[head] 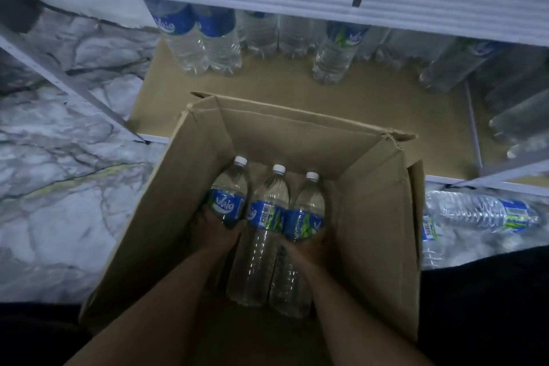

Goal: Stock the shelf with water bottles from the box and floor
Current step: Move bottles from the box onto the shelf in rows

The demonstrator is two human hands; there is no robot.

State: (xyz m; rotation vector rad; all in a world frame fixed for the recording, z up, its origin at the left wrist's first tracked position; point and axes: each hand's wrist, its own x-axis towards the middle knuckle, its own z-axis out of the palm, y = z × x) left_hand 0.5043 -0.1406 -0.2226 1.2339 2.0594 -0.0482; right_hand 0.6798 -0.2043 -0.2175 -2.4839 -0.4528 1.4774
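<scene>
inside the box [371, 217], your left hand [218, 233] is curling around the left bottle [230, 187] at its label and your right hand [313, 244] around the right bottle [307, 202], probably so 2 can come out together. the middle bottle [267, 196] is lying between your grips; the shelf [267, 89] is standing beyond them.

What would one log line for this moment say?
left hand: grips left bottle | right hand: grips right bottle | middle bottle: lying in box | shelf: partly stocked
</scene>
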